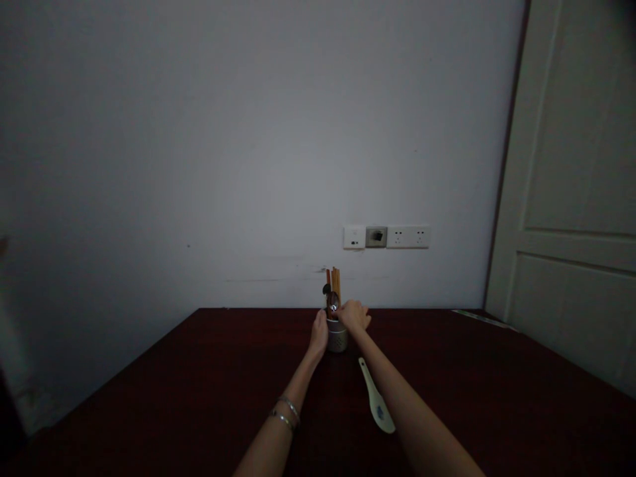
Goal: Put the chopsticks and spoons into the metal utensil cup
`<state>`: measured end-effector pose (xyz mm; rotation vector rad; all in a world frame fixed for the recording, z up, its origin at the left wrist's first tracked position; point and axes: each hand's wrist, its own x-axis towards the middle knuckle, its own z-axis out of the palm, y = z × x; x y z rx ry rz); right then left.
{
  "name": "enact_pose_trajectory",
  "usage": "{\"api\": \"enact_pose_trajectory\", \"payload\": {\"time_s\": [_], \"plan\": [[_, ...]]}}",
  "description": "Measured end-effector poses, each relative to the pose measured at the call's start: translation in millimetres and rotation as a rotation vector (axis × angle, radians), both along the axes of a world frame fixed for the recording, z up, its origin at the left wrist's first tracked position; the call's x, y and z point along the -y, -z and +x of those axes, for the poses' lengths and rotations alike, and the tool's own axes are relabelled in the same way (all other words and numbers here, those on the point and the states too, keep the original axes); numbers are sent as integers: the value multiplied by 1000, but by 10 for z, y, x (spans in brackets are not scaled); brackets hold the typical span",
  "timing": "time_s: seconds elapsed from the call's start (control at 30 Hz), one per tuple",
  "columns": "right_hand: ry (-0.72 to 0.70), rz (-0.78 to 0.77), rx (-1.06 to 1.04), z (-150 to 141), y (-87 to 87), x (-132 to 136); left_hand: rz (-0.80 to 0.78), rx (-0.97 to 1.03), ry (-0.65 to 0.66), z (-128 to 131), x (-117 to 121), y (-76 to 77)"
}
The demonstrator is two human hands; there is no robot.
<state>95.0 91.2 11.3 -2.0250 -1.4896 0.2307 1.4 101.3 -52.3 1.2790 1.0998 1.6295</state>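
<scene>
A metal utensil holder (338, 339) with small perforations stands upright on the dark red table. Wooden chopsticks (336, 281) rise out of it, with a shiny metal spoon (334, 302) and a second, darker spoon head (326, 289) beside them. My left hand (319, 333) is held against the holder's left side. At the rim on the right, my right hand (354, 315) has its fingers closed on the metal spoon, whose bowl points up; the exact grip is small and dim. A pale soup spoon (378, 405) with a blue mark lies near my right forearm.
The wooden table (199, 391) reaches back to a grey-white wall. Wall sockets (407, 236) are mounted above its far edge. To the right is a panelled door (571, 199), and a thin flat strip (484, 319) lies at the table's far right edge.
</scene>
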Motion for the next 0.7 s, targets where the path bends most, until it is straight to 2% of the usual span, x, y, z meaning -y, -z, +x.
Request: {"api": "enact_pose_trajectory", "payload": {"time_s": [0.4, 0.7], "plan": [[-5, -12, 10, 22, 9, -36, 86, -33, 30, -12, -62, 82], [-50, -57, 13, 81, -101, 39, 36, 24, 56, -20, -70, 41]]}}
